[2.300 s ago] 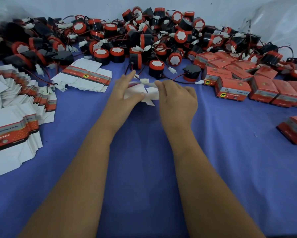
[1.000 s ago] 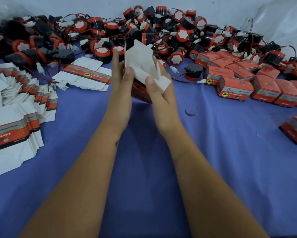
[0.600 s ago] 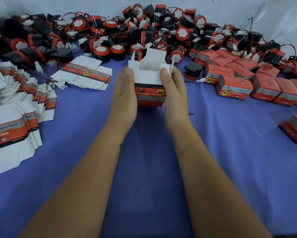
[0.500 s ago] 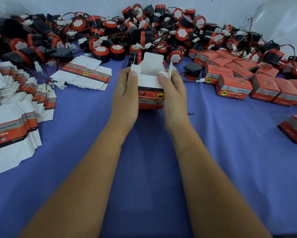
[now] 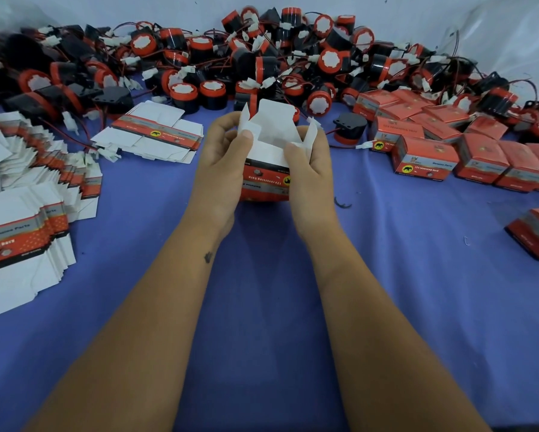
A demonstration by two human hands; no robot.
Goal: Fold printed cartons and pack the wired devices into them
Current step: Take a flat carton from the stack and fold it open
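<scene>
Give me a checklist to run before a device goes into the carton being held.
1. Carton gripped by left hand and right hand: ok.
2. Top flaps open: ok.
3. Bottom closed: cannot tell, hidden.
4. Carton empty inside: cannot tell.
5. Loose device on the cloth near the right hand: ok.
6. A hand free to pick it up: not ok.

Even soft light, faint shadows, wide-angle edge distortion, slight blur

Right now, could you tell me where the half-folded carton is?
In the head view the half-folded carton is at centre, held between the left hand and right hand, just in front of the pile of wired devices.
</scene>
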